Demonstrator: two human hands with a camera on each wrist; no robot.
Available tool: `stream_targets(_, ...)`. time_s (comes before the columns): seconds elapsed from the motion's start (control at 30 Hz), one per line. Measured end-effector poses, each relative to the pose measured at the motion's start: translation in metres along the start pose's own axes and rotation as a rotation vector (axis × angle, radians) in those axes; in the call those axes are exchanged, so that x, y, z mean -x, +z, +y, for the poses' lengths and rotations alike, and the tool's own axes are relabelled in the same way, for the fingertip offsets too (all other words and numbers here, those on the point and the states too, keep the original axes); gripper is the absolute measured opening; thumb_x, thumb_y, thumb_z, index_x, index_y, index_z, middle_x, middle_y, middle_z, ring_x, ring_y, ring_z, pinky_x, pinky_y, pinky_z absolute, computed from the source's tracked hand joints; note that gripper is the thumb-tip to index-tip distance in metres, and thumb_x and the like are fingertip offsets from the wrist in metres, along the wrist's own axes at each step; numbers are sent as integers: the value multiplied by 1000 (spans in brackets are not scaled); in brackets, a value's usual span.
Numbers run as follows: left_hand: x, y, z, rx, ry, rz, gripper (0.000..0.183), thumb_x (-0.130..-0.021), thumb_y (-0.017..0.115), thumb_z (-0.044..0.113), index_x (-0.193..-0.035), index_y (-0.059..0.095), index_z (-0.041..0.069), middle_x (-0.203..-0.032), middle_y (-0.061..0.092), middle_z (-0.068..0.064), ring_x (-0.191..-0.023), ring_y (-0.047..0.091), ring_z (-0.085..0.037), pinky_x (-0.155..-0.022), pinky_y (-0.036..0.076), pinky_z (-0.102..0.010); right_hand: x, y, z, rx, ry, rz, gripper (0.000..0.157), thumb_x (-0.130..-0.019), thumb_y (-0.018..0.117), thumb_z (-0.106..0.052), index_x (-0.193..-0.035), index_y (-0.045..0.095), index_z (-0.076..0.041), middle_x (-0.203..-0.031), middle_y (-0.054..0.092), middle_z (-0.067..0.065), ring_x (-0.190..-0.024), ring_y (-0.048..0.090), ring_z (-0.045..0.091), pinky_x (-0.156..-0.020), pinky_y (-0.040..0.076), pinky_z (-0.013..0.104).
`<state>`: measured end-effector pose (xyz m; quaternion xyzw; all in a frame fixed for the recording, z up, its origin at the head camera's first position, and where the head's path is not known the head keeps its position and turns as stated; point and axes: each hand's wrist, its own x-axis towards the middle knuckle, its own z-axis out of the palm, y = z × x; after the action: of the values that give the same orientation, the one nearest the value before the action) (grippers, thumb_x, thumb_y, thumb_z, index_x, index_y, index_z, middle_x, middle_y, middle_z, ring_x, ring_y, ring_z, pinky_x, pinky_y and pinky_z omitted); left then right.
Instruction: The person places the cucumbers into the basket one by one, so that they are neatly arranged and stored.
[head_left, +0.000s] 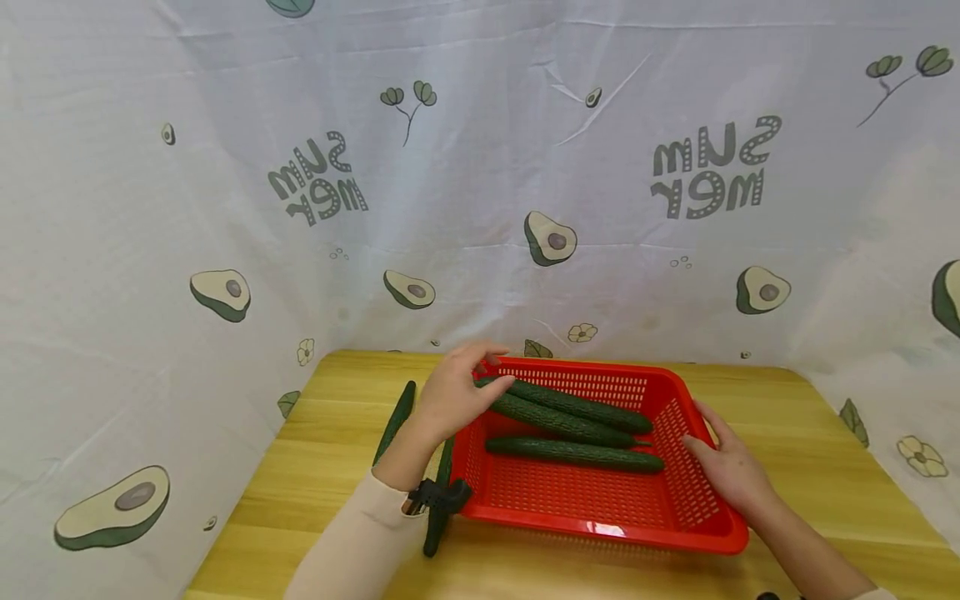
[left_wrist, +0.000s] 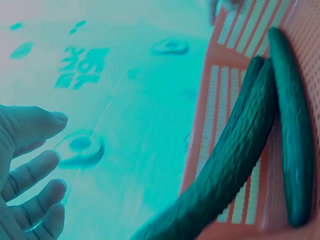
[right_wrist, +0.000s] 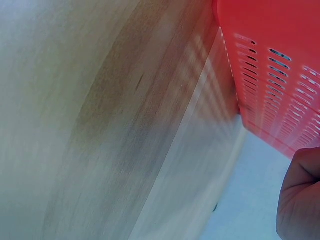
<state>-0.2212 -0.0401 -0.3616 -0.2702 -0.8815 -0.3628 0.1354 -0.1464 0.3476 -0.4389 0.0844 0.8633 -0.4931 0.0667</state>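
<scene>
A red perforated plastic basket [head_left: 540,522] holds three dark green cucumbers [head_left: 577,454] lying lengthwise. My left hand [head_left: 459,392] is over the basket's left end, close to the tips of the two farther cucumbers. In the left wrist view, the fingers [left_wrist: 35,175] are parted and loosely bent, with nothing between them, apart from the cucumbers [left_wrist: 297,135]. My right hand [head_left: 726,467] grips the right rim, thumb on the inner side. The right wrist view catches only part of that hand [right_wrist: 302,200] beside the basket wall [right_wrist: 265,30].
Left of the basket, two more cucumbers lie on the wooden table [head_left: 300,467]: one farther off [head_left: 394,423], one partly hidden by the left wrist and basket [head_left: 437,529]. A white cloth [head_left: 480,183] with avocado prints hangs behind and beside the table.
</scene>
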Motion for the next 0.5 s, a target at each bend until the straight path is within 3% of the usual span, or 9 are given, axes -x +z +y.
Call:
stream_targets(0.23,24,-21,-40,49,-79,189,34,-92,78,22,-124,71,16,-106,70,-7,-89,65,-23,-80,57,-39,0,-2,-1,18,8,5,74,-111,40,-37,-165,-8,-21,-125,55,40,-77,73,23,-62,62,42)
stream_targets(0.33,34,-24,-58,59,-139,212,34,-92,77,21,-124,71,14,-106,71,-7,-87,65,-23,-77,57,-38,0,-2,-1,15,7,3,74,-111,40,-37,-165,-8,-21,-126,54,41,-78,73,23,-63,63,42)
stream_targets(0.5,52,-25,-88,42,-282,187,35,-95,74,25,-128,69,13,-109,69,-7,-91,64,-26,-75,55,-36,0,0,-1,28,3,11,74,-110,41,-37,-165,-5,-20,-124,56,40,-77,73,22,-62,62,42)
